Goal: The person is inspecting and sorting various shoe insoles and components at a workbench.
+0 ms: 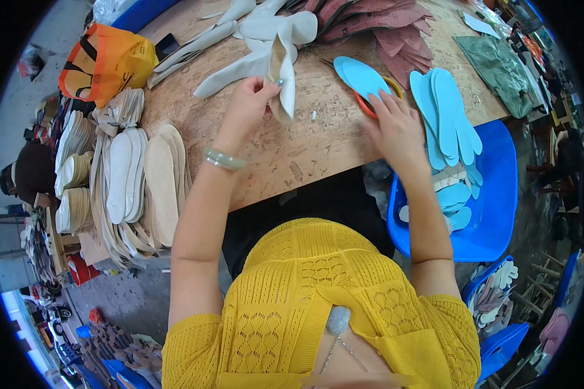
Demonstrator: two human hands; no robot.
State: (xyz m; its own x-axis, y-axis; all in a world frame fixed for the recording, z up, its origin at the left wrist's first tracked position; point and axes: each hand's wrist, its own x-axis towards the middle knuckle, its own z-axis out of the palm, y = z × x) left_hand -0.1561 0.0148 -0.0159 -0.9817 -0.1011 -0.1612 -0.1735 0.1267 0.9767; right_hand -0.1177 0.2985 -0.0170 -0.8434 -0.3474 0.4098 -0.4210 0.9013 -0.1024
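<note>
My left hand (252,104), with a pale bangle on its wrist, pinches a white piece of shoe lining (285,81) whose tan underside shows along one edge. The piece is held upright and curled, its top meeting a pile of similar white pieces (256,48). Over to the right, my right hand (396,126) is slightly blurred, its fingers stretched out and apart. Its fingertips lie at the near end of some light-blue insoles (360,74). Under them and beside the fingers show scissors with orange handles (365,105); whether the fingers touch the handles I cannot tell.
Dark red sole-shaped pieces (370,26) are heaped at the back. More blue insoles (444,110) lie at the table's right edge, above a blue plastic tub (493,214). Stacks of white and beige insoles (165,175) and an orange-yellow bag (120,61) stand at the left.
</note>
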